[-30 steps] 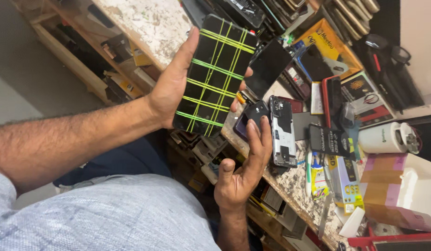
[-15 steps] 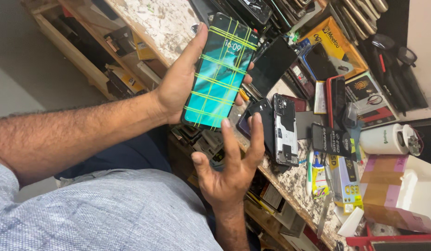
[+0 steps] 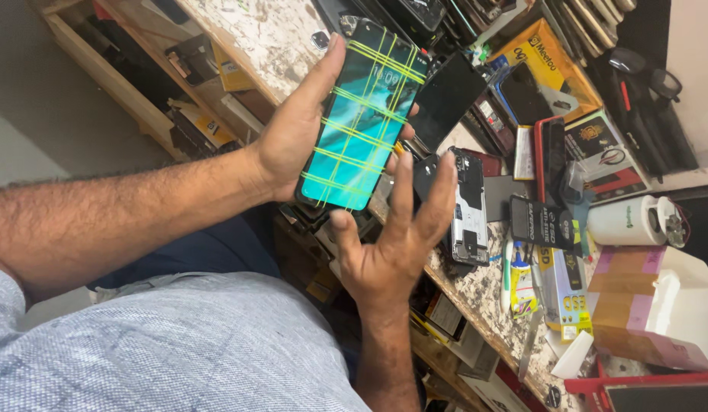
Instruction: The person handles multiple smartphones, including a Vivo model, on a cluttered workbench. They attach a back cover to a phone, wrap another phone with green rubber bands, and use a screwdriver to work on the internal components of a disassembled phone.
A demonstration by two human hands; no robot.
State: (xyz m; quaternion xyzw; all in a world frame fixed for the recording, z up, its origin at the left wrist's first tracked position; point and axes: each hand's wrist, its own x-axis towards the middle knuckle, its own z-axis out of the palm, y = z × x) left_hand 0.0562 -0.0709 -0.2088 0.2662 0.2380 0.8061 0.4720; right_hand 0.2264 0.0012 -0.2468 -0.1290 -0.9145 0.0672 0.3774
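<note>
My left hand (image 3: pixel 293 133) grips a smartphone (image 3: pixel 362 122) by its edges, above the front edge of a workbench. The phone's screen is lit teal and several yellow-green rubber bands cross it both ways. My right hand (image 3: pixel 392 244) hovers just below and to the right of the phone, fingers spread and holding nothing, fingertips close to the phone's lower corner. Behind my right hand lies an opened phone (image 3: pixel 468 206) with its back removed, its inner parts showing.
The speckled stone workbench (image 3: pixel 274 34) is crowded with dark phone screens (image 3: pixel 445 95), boxes, a yellow box (image 3: pixel 552 57), a white cylindrical container (image 3: pixel 629 221), a cardboard box (image 3: pixel 651 305) and small tubes. Wooden shelves (image 3: pixel 140 84) with parts sit under the bench.
The phone's screen, dark a second ago, has lit up teal. My right hand has lifted off the bench and spread its fingers beside the phone.
</note>
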